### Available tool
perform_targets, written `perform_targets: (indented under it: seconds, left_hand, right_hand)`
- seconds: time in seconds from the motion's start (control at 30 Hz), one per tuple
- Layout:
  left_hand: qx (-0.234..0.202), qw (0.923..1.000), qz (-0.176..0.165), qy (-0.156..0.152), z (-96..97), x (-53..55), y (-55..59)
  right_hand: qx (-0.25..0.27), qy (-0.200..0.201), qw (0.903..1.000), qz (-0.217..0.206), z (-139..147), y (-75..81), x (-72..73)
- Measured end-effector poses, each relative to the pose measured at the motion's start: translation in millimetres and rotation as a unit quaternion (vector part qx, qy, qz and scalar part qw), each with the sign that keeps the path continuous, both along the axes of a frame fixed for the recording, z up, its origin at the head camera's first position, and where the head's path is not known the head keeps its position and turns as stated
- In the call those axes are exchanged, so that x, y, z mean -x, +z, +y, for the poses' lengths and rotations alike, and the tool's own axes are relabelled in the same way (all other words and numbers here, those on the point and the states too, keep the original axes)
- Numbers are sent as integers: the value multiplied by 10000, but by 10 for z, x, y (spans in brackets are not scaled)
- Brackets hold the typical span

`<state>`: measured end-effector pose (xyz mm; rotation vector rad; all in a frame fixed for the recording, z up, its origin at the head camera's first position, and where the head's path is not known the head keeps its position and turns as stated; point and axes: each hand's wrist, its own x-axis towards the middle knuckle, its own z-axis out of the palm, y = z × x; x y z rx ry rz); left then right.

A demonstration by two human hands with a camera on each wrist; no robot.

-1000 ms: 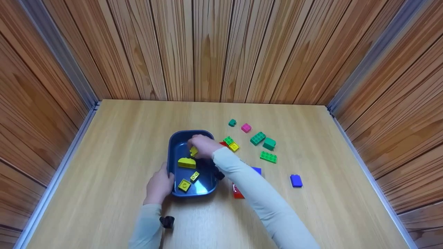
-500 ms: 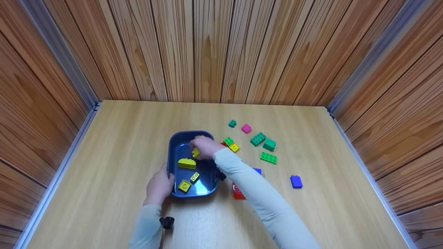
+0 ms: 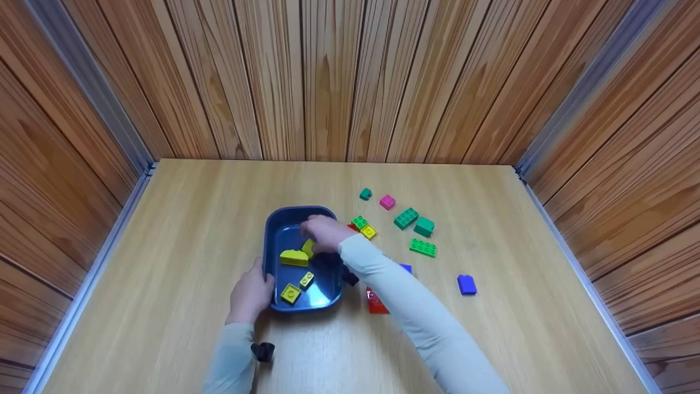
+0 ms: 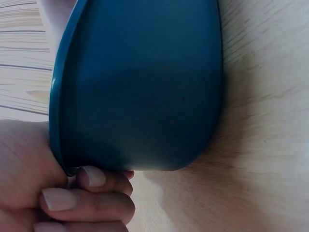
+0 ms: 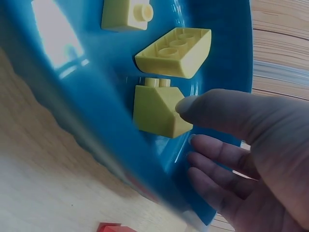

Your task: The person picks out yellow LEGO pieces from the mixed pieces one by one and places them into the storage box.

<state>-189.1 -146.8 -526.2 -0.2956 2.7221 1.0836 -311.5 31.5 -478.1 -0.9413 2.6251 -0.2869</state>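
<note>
A dark blue tray [image 3: 289, 229] stands on the table with several yellow bricks in it. My left hand [image 3: 251, 293] grips its left rim, thumb on top and fingers curled below in the left wrist view. Inside the tray, my right hand [image 3: 325, 232] is at a yellow sloped brick [image 5: 157, 111]; the thumb tip overlaps the brick's slanted side, while the other fingers lie loosely apart from it. Beside that brick rests a curved yellow brick [image 3: 293, 258]. Nearer the front are a narrow two-stud yellow brick [image 3: 306, 279] and a square yellow brick [image 3: 290, 294].
Right of the tray lie green bricks [image 3: 406, 218], a pink brick [image 3: 387, 202], a yellow brick [image 3: 368, 232] and a blue brick [image 3: 467, 285]. My right sleeve [image 3: 404, 303] partly covers a red brick [image 3: 376, 303] and another blue one. Wooden walls [image 3: 328, 82] enclose the table.
The yellow sloped brick has come down from my right hand's fingers onto the tray floor, beside the curved brick. My fingers have loosened from it. The left hand stays on the rim.
</note>
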Motion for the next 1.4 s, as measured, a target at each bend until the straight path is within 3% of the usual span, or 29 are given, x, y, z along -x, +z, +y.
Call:
perform_targets:
  seconds: [0.5, 0.8, 1.03, 1.17, 1.4]
  left_hand:
    - [-83, 10000, -26, -32, -11, 10, 23]
    - [-65, 9999, -107, -44, -19, -16, 38]
    - [135, 9997, 155, -108, -37, -38, 31]
    - [108, 9998, 116, -122, -32, -32, 26]
    - [35, 9999, 16, -120, -9, -27, 39]
  right_hand:
    - [211, -45, 9993, 310, 199, 83, -42]
    - [435, -326, 9977, 415, 460, 142, -69]
    - [642, -560, 9950, 528, 643, 187, -120]
    - [702, -748, 9927, 629, 743, 204, -159]
    - [763, -713, 9916, 758, 985, 193, -217]
